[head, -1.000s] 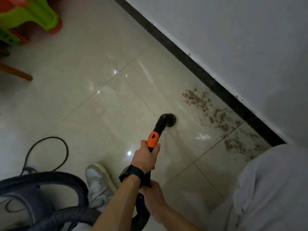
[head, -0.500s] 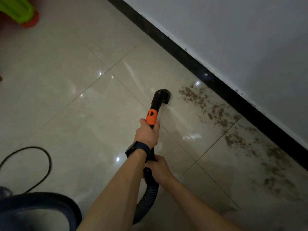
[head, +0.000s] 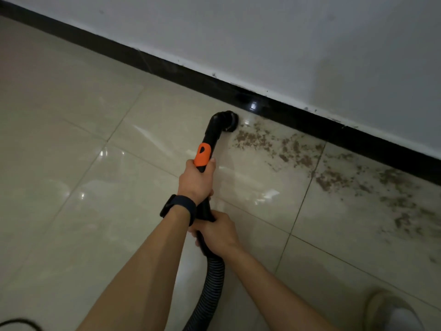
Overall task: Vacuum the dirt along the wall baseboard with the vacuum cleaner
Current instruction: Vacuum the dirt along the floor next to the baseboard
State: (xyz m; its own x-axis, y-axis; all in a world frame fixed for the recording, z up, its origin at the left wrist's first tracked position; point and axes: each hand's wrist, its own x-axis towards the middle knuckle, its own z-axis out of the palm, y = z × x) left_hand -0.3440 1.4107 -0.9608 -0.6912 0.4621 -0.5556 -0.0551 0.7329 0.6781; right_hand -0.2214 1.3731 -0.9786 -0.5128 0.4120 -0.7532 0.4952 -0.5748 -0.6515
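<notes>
A black vacuum wand with an orange grip (head: 203,154) ends in a round black nozzle (head: 229,121) resting on the floor close to the black baseboard (head: 310,126). Brown dirt (head: 298,151) is scattered along the baseboard, starting just right of the nozzle and stretching to the right edge. My left hand (head: 194,181), with a dark watch on the wrist, grips the wand just below the orange part. My right hand (head: 217,231) holds the wand lower down, where the ribbed hose (head: 210,287) joins.
Glossy beige floor tiles (head: 83,187) spread out to the left. A white wall (head: 262,44) rises above the baseboard. A shoe (head: 391,311) shows at the bottom right corner. A black cable (head: 16,322) lies at the bottom left edge.
The nozzle has moved across the floor toward the baseboard, reaching the left end of the dirt. My view has turned toward the wall; the vacuum body and chairs have left the frame.
</notes>
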